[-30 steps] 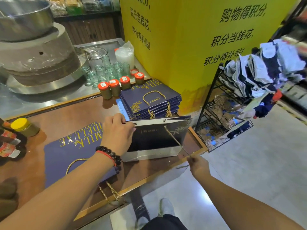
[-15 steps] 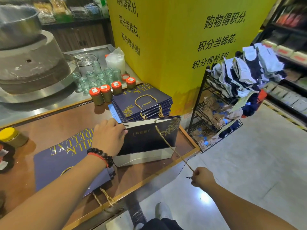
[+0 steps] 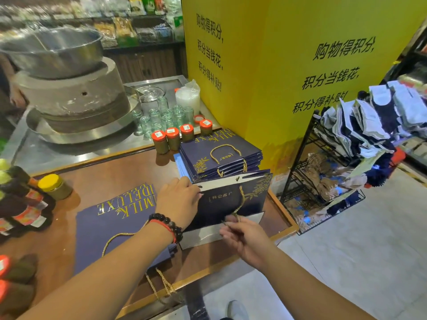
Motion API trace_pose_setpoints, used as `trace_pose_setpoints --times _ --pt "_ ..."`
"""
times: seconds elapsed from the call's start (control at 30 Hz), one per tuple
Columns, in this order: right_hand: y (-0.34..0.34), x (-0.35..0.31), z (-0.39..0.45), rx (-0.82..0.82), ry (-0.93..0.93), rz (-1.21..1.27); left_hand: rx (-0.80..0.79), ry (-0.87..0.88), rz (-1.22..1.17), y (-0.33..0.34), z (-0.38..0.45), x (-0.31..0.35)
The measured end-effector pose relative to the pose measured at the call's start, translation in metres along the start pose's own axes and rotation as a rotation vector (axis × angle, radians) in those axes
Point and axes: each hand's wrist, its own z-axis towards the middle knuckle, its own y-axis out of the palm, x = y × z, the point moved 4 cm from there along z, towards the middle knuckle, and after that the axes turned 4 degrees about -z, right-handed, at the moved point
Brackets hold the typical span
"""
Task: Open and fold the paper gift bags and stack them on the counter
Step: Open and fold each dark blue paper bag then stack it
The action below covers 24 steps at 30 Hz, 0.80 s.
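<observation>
The right hand (image 3: pixel 248 239) has come in from lower right, fingers pinching the gold cord (image 3: pixel 240 202). The left hand (image 3: pixel 179 200) still grips the standing bag (image 3: pixel 231 204) at frame centre. Jars (image 3: pixel 159 142) hold a greenish filling.

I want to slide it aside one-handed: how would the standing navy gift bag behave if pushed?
The standing gift bag is probably light and tippy: it stands tall and thin on the counter, steadied by the left hand. Its paper walls likely flex and crease. The gold cord pinched by the right hand looks limp.
</observation>
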Motion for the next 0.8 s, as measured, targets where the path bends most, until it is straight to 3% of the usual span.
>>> trace_pose_setpoints --times 0.37,0.8 --pt "0.052 -0.019 -0.005 0.050 -0.120 0.067 -0.068 -0.035 -0.039 -0.001 -0.004 -0.001" --pt "0.068 -0.015 0.000 0.206 -0.188 -0.058 -0.132 -0.075 0.001 -0.006 -0.007 0.001"
